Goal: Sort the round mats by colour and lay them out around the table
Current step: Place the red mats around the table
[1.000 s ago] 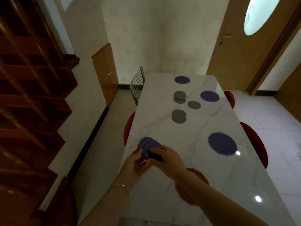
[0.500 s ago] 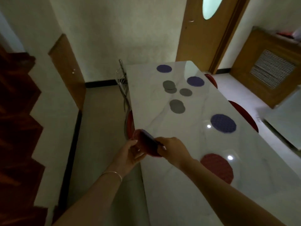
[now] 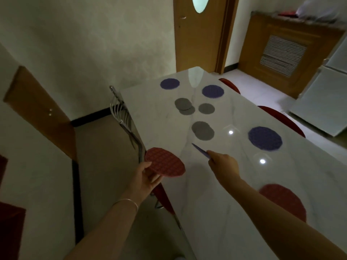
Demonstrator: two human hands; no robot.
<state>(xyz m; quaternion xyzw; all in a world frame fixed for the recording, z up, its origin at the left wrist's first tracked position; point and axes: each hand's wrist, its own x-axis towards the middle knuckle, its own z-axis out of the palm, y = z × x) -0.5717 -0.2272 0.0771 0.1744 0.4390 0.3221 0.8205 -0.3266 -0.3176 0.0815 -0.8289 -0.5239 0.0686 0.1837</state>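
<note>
Head view — red mat in left hand

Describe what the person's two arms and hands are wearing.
Both forearms are bare as far as the view shows, with no sleeves and no gloves. The left hand has a thin, silver-coloured bangle around its wrist. The right hand and its wrist show no jewellery or watch. No rings can be made out on either hand.

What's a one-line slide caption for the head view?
Left hand holds a red mat, right hand a purple mat, above a marble table.
</note>
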